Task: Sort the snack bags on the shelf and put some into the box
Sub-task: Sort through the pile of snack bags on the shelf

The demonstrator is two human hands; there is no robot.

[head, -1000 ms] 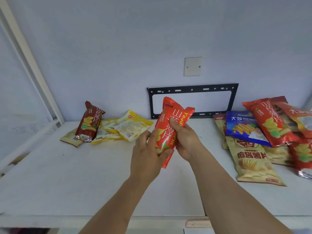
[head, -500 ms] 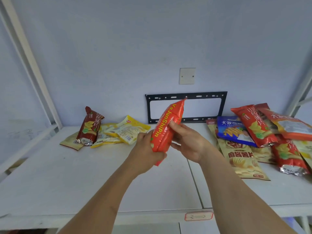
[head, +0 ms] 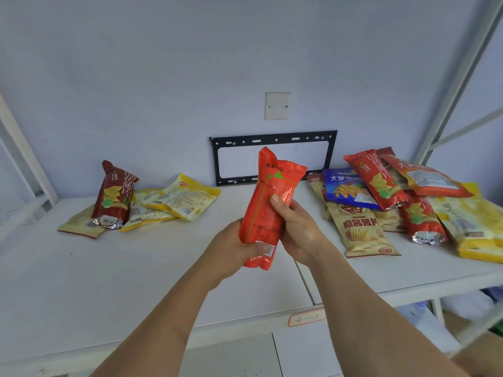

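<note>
A dark red bag lies on yellow bags at the shelf's left. At centre, the left hand grips the orange snack bag's lower end and the right hand clasps its middle, holding it upright above the shelf. A mixed pile of bags lies at right.

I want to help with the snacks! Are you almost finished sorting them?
Not yet. A small group already lies at the shelf's left. Right now both hands, left hand and right hand, hold one orange-red bag upright above the shelf. A bigger jumbled pile on the right is left, and no box is in view, so nothing looks packed.
</note>
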